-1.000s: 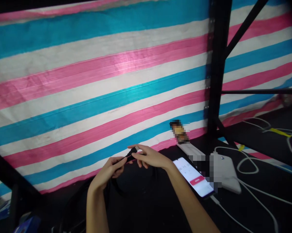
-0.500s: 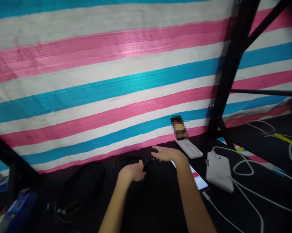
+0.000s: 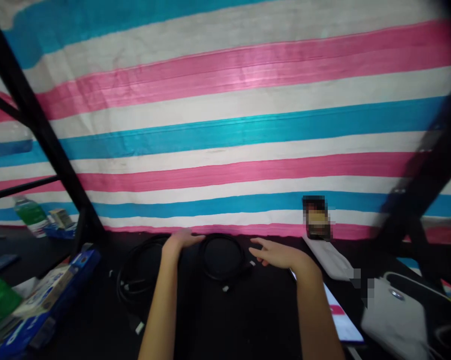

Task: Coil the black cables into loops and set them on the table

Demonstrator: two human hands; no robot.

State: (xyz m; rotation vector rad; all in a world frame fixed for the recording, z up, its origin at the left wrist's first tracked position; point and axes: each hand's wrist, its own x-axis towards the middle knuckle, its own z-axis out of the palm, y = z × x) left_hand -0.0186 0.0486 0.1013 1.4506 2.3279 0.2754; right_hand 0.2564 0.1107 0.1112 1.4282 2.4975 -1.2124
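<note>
Two coils of black cable lie on the dark table. My left hand (image 3: 180, 241) is between them, over the right edge of the larger coil (image 3: 122, 275); its thumb points right and its other fingers are blurred but stretched out. To its right lies the smaller coil (image 3: 222, 274), with plug ends showing at its front and right. My right hand (image 3: 273, 252) hovers just right of that small coil, fingers apart and holding nothing. Under my right forearm, a phone (image 3: 340, 312) with a lit screen is partly hidden.
A white power bank (image 3: 396, 317) with white cables sits at the right, and a pale slim case (image 3: 332, 257) lies behind the phone. Blue packages (image 3: 47, 305) and green bottles (image 3: 32, 215) stand at the left. Dark frame posts (image 3: 41, 130) and a striped sheet (image 3: 225, 170) rise behind.
My view has swung left, bringing the bottles into sight. My hands have moved farther apart, the left one going toward the larger coil, and the small coil now shows between them.
</note>
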